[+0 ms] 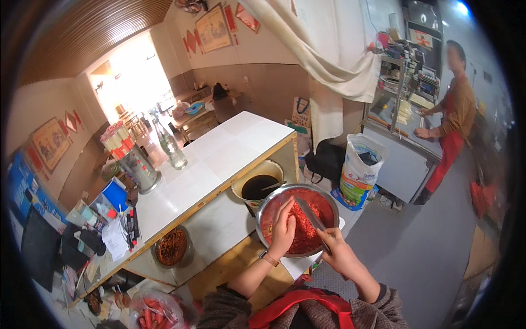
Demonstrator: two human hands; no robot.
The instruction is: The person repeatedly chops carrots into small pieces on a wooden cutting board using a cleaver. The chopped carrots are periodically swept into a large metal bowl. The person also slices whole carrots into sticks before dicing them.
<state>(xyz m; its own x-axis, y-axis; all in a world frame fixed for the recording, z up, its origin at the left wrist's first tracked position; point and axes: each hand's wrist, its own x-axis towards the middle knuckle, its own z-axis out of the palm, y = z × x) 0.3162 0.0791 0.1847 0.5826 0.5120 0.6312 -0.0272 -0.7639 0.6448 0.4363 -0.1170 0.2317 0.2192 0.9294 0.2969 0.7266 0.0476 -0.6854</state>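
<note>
A steel basin (334, 201) stands in front of me, holding finely chopped red food (303, 222). My right hand (337, 251) grips the handle of a knife (309, 211), whose broad blade slants over the basin toward the upper left. My left hand (283, 228) is stretched out over the basin's left side, thumb up and fingers straight, with nothing seen in its grasp. Its fingertips are close to the blade's tip; whether they touch it I cannot tell.
A pot of dark liquid (259, 187) with a spoon stands behind the basin. The white-tiled counter (213, 158) carries a chopstick holder (141, 170) and a glass bottle (174, 152). Below are a container of brown food (170, 249) and a bag of red pieces (154, 314). A co-worker (456, 111) stands right.
</note>
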